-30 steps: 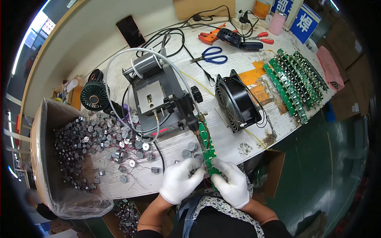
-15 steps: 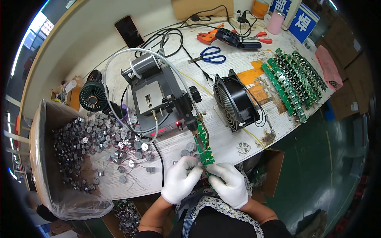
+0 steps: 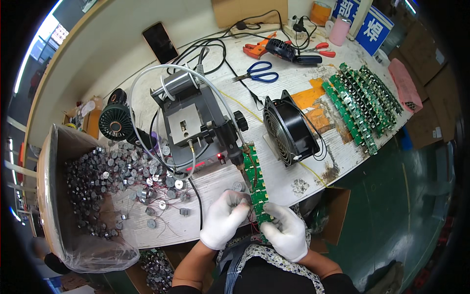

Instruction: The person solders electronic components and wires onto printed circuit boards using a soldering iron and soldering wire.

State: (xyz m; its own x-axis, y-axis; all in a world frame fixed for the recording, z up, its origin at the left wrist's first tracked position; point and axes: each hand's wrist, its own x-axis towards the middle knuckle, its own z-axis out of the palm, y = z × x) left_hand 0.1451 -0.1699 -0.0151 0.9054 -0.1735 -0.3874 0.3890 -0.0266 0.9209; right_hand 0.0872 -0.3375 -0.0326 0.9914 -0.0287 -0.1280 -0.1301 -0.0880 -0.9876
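The hands have drawn slightly apart since a half second ago: the fingertips that met over the green circuit board (image 3: 258, 188) now leave a strip of it showing between them, which suggests a small change of hold rather than a letting go. The board lies lengthwise, its far end under the soldering iron (image 3: 235, 156) on the white surface (image 3: 279, 181) and its near end between the hands. The left hand (image 3: 223, 223) keeps its grip closed beside the board's left edge, thumb and forefinger together; anything pinched there is too small to make out. The right hand (image 3: 286, 230) touches the right edge, forefinger and thumb a little apart along it; whether that grip clamps the board, I cannot tell.
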